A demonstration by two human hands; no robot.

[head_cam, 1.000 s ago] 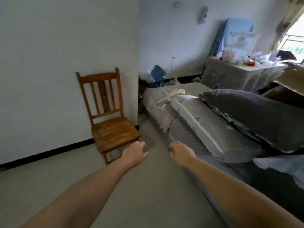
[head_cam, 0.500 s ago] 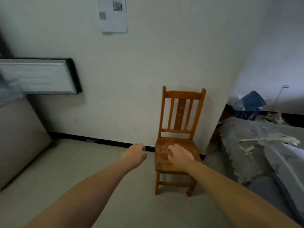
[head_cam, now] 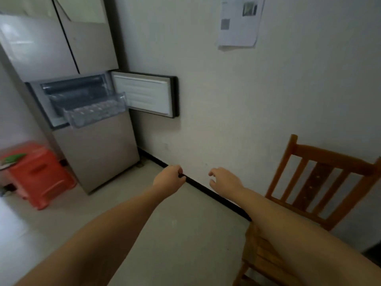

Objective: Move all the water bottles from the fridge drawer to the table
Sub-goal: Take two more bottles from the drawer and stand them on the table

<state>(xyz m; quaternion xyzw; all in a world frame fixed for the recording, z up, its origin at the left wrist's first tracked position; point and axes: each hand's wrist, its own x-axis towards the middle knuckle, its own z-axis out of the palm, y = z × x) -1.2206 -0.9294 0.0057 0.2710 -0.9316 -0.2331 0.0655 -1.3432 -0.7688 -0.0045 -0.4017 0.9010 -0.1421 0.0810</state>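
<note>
Nearest the camera, two bare forearms reach forward over the pale floor. The left hand (head_cam: pixel 169 178) has its fingers loosely curled and holds nothing; the right hand (head_cam: pixel 223 178) is likewise empty, its fingers relaxed and slightly spread. Both hang free, which suits a walk toward a pickup, not a carry.

Under the right forearm stands a wooden chair (head_cam: pixel 313 182), pushed against the wall, out of the path to the fridge. A black skirting strip (head_cam: pixel 216 196) runs along the foot of the wall behind the hands.

Farther off to the left, an orange plastic stool (head_cam: pixel 41 174) sits beside the fridge (head_cam: pixel 97 153). The small compartment door (head_cam: pixel 144 93) is swung fully open against the wall, and the clear drawer (head_cam: pixel 94 111) is pulled out, probably left so for easy reaching. Inside it lie pale rounded shapes, likely the water bottles (head_cam: pixel 92 110), though they are blurred and I cannot count them. No table shows. A printed sheet (head_cam: pixel 239 19) is stuck high on the wall.
</note>
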